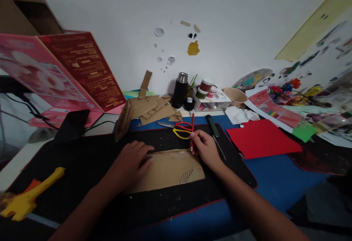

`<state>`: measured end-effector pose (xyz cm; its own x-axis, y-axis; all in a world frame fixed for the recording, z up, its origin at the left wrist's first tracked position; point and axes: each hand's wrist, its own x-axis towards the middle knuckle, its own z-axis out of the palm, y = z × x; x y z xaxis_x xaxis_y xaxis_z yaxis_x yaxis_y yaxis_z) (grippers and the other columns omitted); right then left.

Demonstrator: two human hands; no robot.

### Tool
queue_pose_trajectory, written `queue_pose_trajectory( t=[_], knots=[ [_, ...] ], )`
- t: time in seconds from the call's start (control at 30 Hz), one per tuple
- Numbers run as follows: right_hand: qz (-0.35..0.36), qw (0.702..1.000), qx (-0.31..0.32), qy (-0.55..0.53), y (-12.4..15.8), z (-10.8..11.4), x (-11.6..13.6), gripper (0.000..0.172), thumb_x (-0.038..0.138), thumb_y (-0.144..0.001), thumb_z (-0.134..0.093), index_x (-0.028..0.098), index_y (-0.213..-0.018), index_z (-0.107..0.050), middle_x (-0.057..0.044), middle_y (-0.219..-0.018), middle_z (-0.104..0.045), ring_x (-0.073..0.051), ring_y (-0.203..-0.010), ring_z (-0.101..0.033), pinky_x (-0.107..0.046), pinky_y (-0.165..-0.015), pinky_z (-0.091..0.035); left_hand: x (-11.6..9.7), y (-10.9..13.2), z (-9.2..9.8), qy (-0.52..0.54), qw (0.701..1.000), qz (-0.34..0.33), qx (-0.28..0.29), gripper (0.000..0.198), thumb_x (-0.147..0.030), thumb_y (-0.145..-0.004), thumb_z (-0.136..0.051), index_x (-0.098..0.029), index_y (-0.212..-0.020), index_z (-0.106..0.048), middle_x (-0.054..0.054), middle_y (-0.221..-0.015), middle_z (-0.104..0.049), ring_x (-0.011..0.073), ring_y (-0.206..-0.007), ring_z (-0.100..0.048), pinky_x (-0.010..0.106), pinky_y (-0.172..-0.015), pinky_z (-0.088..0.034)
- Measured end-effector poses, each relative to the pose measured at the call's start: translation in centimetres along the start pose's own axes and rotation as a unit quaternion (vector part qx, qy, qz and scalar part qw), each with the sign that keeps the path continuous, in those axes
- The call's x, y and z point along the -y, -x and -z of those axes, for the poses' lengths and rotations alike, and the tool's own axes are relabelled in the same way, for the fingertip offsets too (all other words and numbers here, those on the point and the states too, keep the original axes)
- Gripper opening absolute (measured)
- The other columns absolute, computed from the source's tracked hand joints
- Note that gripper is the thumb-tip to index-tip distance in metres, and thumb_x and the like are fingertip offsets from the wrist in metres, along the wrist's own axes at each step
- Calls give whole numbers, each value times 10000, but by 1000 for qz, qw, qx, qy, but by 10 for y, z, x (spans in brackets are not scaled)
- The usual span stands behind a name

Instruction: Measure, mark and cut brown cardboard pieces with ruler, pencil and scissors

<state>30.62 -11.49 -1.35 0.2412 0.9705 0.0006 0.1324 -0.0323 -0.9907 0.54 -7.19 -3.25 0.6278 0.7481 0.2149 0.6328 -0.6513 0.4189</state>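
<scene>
A flat piece of brown cardboard (170, 169) lies on a black cutting mat (82, 167). My left hand (130, 162) rests palm down on the cardboard's left part, fingers spread flat. My right hand (205, 148) pinches a red pencil (192, 131), whose tip touches the cardboard's upper right edge. Pencil hatching marks show near the cardboard's lower right. Scissors with red and yellow handles (180, 128) lie just beyond the pencil on the mat.
A dark pen-like tool (213, 129) lies right of my right hand. A red paper sheet (262, 138) sits further right. Cardboard scraps (148, 110), a black flask (180, 91), jars and a bowl (235, 96) stand at the wall. A yellow tool (27, 197) lies at left.
</scene>
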Motion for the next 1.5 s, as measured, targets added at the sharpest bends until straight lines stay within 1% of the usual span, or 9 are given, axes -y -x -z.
queue_pose_trajectory(
  t=[0.1,0.23,0.3,0.4,0.5,0.63,0.83,1.03,1.5],
  knots=[
    [-17,1000,-7,-13,1,-2,-5,513,753,-874,-737,265,-773,-619,33,-523,-588,-167,-418,-516,-294,-434,-366,-5,5,-2,-20,999,-17,-24,417,-317,-1009,-593,-244,-1411,-678,129,-1390,-726,340,-1306,-630,549,-1124,-464],
    [-26,999,-3,-42,0,-6,-9,504,737,-879,-743,262,-771,-611,30,-525,-598,-160,-420,-522,-281,-428,-358,-30,15,-15,-22,991,-125,32,636,-390,-948,-748,-274,-1549,-574,116,-1663,-563,359,-1532,-499,587,-1279,-357],
    [-29,998,2,-52,-2,-8,-8,498,727,-886,-740,261,-771,-606,28,-526,-607,-158,-420,-526,-276,-424,-350,-41,20,-24,-17,985,-160,63,747,-471,-911,-817,-276,-1577,-542,117,-1697,-527,371,-1572,-458,611,-1317,-304],
    [-32,998,10,-50,-7,-10,-5,484,714,-900,-730,259,-785,-609,27,-543,-624,-156,-418,-540,-271,-416,-339,-44,20,-32,-19,983,-163,86,668,-441,-927,-813,-275,-1534,-586,118,-1691,-535,370,-1571,-466,604,-1322,-307],
    [-19,998,21,-50,-15,-12,1,479,701,-909,-725,249,-790,-620,29,-551,-627,-146,-416,-553,-260,-414,-343,-37,14,-28,-12,981,-162,105,588,-351,-936,-805,-287,-1490,-620,104,-1659,-575,350,-1548,-500,576,-1317,-325],
    [9,998,28,-60,-30,-20,8,474,681,-913,-731,237,-783,-628,37,-522,-613,-127,-406,-540,-237,-410,-342,-33,8,-19,-18,977,-169,128,627,-351,-904,-841,-276,-1483,-613,101,-1613,-623,344,-1506,-546,557,-1293,-365],
    [15,995,37,-96,-49,-49,14,498,694,-938,-718,226,-792,-626,56,-470,-591,-106,-372,-483,-214,-399,-333,-41,21,-24,-111,972,-198,62,524,-381,-1024,-709,-201,-1501,-588,118,-1630,-606,309,-1517,-532,483,-1270,-363],
    [17,990,82,-113,-47,-75,8,492,684,-939,-733,222,-801,-638,64,-475,-583,-104,-376,-509,-202,-392,-333,-44,31,-27,-151,966,-210,-5,471,-497,-1102,-596,-160,-1428,-636,124,-1537,-677,276,-1454,-578,422,-1254,-349],
    [10,991,112,-73,-45,-69,-4,448,637,-929,-768,208,-839,-675,58,-538,-601,-104,-415,-534,-213,-427,-416,-52,37,-32,-160,975,-151,-13,593,-548,-1138,-488,-111,-1528,-582,129,-1594,-640,275,-1491,-535,447,-1264,-284]
  ],
)
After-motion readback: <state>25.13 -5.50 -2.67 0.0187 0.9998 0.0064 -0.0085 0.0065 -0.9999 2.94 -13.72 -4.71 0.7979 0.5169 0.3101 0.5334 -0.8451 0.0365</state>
